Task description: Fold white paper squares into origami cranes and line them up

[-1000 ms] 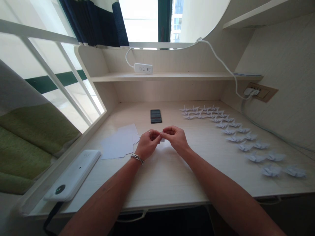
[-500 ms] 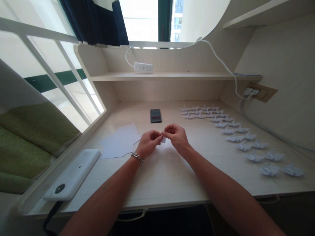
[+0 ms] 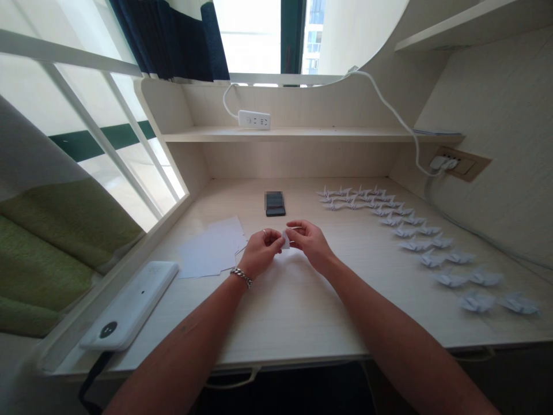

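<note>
Over the middle of the desk, my left hand (image 3: 260, 252) pinches a small piece of folded white paper (image 3: 286, 241) between thumb and fingers. My right hand (image 3: 311, 241) meets the paper's right side, thumb and fingers curled at its edge, with one finger lifted a little above. Part of the paper is hidden behind the fingers. White paper sheets (image 3: 207, 253) lie just left of my left hand. Folded paper cranes (image 3: 405, 230) stand in rows on the right side of the desk.
A dark phone-like object (image 3: 275, 203), partly blurred, lies beyond my hands. At the left edge rests a long white device (image 3: 132, 305) with a black strap. A power strip (image 3: 254, 119) sits on the shelf (image 3: 302, 138); a white cable (image 3: 389, 109) runs to the wall socket (image 3: 464, 164).
My right fingers have loosened and spread slightly at the paper's edge, and the paper has turned a little. My left hand keeps its hold. The whole view has shifted slightly.
</note>
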